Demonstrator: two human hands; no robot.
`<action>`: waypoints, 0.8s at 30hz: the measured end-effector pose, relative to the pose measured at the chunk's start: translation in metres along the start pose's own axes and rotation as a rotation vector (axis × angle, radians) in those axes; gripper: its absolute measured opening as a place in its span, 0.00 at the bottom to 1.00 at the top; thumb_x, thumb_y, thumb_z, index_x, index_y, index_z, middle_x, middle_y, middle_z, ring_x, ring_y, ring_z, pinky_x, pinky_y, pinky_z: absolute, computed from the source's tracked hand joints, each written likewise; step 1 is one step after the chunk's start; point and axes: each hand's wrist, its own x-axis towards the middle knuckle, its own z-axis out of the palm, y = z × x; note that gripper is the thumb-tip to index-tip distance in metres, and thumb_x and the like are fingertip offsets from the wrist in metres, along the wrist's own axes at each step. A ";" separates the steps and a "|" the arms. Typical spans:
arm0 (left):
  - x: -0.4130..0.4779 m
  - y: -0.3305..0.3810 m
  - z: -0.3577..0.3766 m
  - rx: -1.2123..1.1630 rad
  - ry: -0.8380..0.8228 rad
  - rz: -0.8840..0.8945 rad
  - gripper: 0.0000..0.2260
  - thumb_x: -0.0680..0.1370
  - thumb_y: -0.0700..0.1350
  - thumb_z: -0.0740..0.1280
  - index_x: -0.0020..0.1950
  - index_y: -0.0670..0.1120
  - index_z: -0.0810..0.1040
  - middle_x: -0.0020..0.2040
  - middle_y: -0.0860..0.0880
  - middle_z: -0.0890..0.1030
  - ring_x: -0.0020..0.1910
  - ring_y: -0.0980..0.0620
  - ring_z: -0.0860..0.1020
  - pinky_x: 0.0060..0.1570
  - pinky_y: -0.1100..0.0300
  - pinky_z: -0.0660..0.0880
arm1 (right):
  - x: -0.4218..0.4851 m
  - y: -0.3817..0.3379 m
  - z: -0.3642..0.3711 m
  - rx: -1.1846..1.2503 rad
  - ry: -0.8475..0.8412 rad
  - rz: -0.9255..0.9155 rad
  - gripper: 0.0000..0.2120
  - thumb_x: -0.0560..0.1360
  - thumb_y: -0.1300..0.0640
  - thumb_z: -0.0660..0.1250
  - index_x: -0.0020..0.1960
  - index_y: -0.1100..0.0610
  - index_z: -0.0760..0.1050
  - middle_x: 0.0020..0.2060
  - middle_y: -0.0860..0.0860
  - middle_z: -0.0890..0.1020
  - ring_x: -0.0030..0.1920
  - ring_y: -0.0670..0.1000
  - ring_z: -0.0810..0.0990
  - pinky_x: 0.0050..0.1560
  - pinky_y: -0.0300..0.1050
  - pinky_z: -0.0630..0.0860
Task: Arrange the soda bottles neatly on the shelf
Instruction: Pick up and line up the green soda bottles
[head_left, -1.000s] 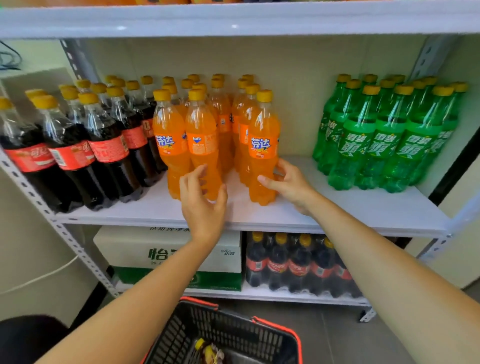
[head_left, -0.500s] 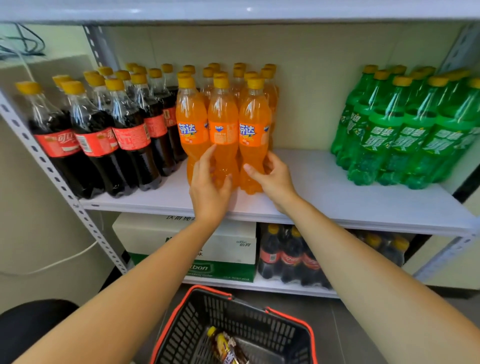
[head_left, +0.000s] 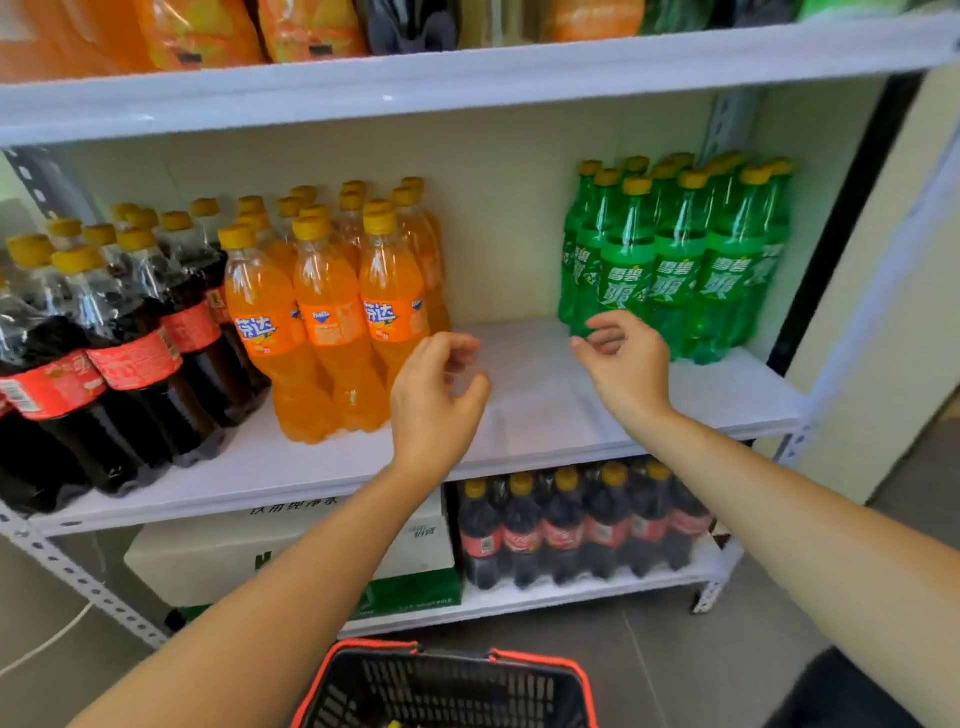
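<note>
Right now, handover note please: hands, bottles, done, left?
Left hand: loosely curled, empty, by the orange bottles.
Right hand: loosely curled, empty, in front of the green bottles.
Done: orange rows stand upright beside the cola bottles.
Left: probably the green block, which sits apart across a bare stretch of shelf.

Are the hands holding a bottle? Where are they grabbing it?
Nothing is held. The left hand and the right hand hover loosely curled above the shelf, gripping no bottle.
</note>
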 end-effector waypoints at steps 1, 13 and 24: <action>0.008 0.005 0.016 -0.025 -0.072 -0.023 0.10 0.75 0.38 0.72 0.55 0.46 0.81 0.50 0.51 0.82 0.47 0.52 0.79 0.49 0.51 0.79 | 0.008 0.009 -0.013 -0.030 0.082 0.025 0.13 0.73 0.58 0.76 0.55 0.58 0.78 0.43 0.50 0.80 0.41 0.49 0.79 0.49 0.50 0.80; 0.080 0.018 0.188 -0.310 -0.359 -0.242 0.40 0.73 0.49 0.80 0.76 0.43 0.62 0.70 0.45 0.74 0.69 0.47 0.74 0.68 0.46 0.74 | 0.060 0.065 -0.038 -0.118 0.219 0.118 0.36 0.74 0.57 0.77 0.76 0.62 0.65 0.67 0.59 0.72 0.66 0.59 0.74 0.66 0.56 0.72; 0.078 0.002 0.175 -0.538 -0.251 -0.304 0.25 0.73 0.41 0.80 0.66 0.47 0.74 0.60 0.45 0.81 0.59 0.49 0.82 0.53 0.54 0.83 | 0.066 0.064 -0.026 -0.042 0.200 0.119 0.29 0.71 0.57 0.79 0.64 0.59 0.67 0.53 0.50 0.74 0.54 0.50 0.72 0.51 0.42 0.68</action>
